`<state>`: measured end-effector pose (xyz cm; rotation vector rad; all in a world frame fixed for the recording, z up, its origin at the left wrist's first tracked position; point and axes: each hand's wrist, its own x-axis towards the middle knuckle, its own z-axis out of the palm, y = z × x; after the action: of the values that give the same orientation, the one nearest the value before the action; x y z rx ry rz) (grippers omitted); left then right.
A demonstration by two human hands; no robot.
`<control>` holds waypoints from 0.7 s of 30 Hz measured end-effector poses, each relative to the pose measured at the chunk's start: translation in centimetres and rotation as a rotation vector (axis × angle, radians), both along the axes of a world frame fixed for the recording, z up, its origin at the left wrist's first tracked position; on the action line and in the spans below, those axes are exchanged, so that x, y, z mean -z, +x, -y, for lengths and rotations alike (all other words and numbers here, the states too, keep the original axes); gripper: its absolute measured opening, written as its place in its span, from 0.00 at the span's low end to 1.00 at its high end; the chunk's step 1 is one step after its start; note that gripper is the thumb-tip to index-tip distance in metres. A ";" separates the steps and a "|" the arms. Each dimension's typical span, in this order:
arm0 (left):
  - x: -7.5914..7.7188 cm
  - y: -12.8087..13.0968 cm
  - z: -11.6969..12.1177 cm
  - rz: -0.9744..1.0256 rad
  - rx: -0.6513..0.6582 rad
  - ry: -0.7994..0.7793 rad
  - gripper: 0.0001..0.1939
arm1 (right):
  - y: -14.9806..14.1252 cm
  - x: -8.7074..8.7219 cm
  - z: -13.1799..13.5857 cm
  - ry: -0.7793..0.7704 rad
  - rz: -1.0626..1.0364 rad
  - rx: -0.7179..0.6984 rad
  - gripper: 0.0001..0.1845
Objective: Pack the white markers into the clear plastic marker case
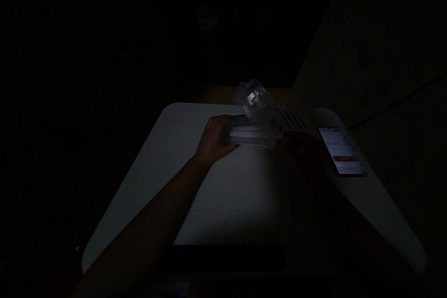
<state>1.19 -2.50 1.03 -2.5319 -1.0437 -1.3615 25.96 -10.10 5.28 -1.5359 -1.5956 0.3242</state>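
In dim light, my left hand [214, 139] is wrapped around the left end of a clear plastic case [249, 134] lying on its side above the white table. Pale flat contents show through its wall. The flip-up clear lid [253, 98] stands open at the case's right end, catching a bright reflection. My right hand [302, 143] is in deep shadow beside that open end, its fingertips close to it. Its fingers are too dark to make out, and so is anything between them.
Behind my right hand lies a pale item with rows of dark marks [295, 118]. A lit phone [340, 149] showing a timer rests at the table's right edge. The white table [146, 158] has rounded corners. A dark bar-shaped thing [226, 257] runs along the near edge. Darkness hides the surroundings.
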 end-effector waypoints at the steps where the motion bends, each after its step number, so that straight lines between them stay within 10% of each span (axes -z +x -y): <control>1: 0.0 0.0 0.0 0.004 0.002 -0.003 0.32 | -0.1 0.0 0.0 -0.010 -0.005 0.007 0.17; 21: 0.0 -0.1 0.0 0.040 -0.009 0.024 0.32 | 0.7 -0.1 -0.2 0.009 0.053 0.090 0.18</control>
<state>1.08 -2.54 1.05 -2.4901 -1.0379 -1.4199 26.65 -9.90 5.39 -1.6161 -1.5606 0.2279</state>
